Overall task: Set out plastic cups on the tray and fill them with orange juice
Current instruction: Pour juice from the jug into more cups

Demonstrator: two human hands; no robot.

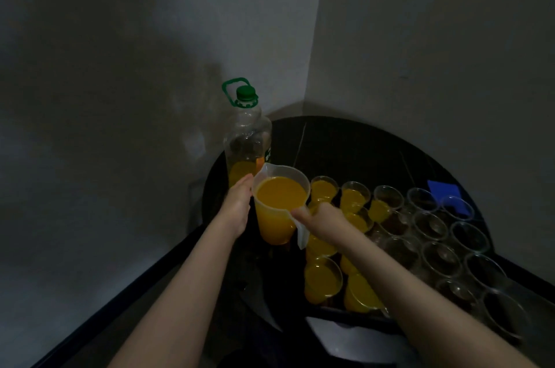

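A translucent plastic jug (280, 205), nearly full of orange juice, stands or hovers at the left edge of the tray (354, 312) on the dark round worktop (345, 142); whether its base touches down cannot be told. The right hand (322, 217) has its fingers closed round the jug's white handle, while the left hand (238, 205) lies flat against the jug's far wall, fingers extended and steadying rather than gripping.

Loaded this full, the jug is probably heavy for its thin, slightly flexible wall, so the handle is the sound place to hold it, with a palm on the side to stop it swinging (squeezing the wall would likely bulge it and slop juice over the rim). Its spout (264, 168) points away from the person.

The plastic cups are clear, thin and tapered, packed touching one another on the tray. The filled cups (322, 279) sit nearest the jug; the empty cups (441, 259) to the right are light and would tip at a nudge. Behind the jug stands a large clear bottle (244, 142) with a green cap, a little juice left at its bottom. A blue cloth (443, 189) lies beyond the cups.
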